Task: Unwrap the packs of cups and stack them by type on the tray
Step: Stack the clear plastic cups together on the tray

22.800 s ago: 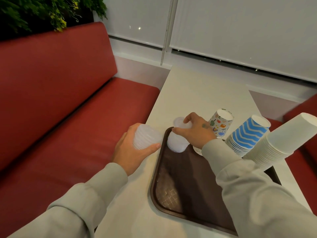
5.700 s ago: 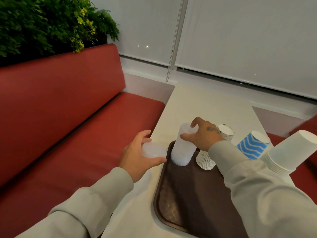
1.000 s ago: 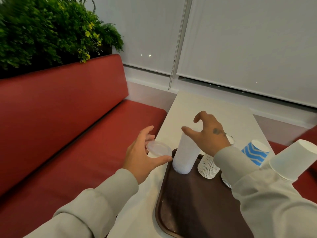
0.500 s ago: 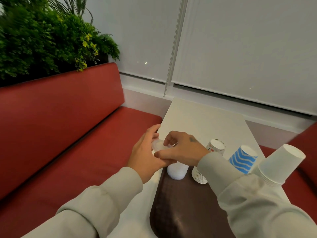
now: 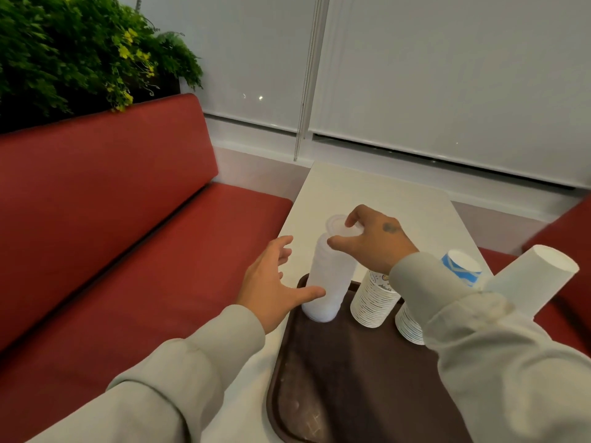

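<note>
- Head view: a translucent cup [image 5: 342, 226] is pinched by the right hand [image 5: 374, 243] atop the clear stack [image 5: 327, 282], which stands at the far left corner of the tray [image 5: 351, 378].
- The left hand [image 5: 275, 282] is held spread beside the stack; its thumb seems to touch the base.
- The cup is best lowered straight and centred, with the stack steadied low, since tipping is likely.
</note>
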